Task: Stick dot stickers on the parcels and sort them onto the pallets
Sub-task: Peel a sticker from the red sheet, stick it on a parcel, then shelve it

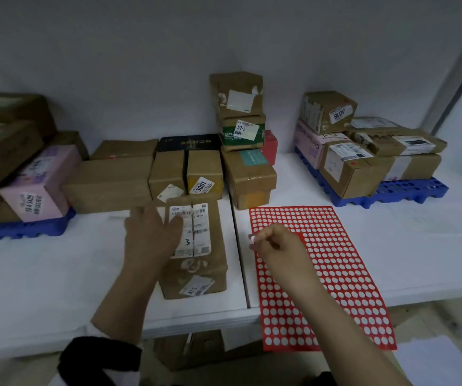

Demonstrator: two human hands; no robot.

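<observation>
Two pallets (29, 229) (410, 190) hold parcels (37, 188) — left fingers (140, 218) spread over a loose parcel (199, 271), right fingers (264, 242) pinching a sticker (252, 239).

**Head cam: sticker pinched, left hand on parcel**

left hand (151, 235), fingers spread and blurred, rests on the left side of a brown cardboard parcel (196, 263) with a white shipping label. The parcel lies on the white table (29, 288). right hand (277, 247) pinches a small pale dot sticker (252, 239) over the left edge of the red sticker sheet (335, 274). left blue plastic pallet (23, 229) and right blue plastic pallet (407, 190) both carry stacked boxes.
</observation>
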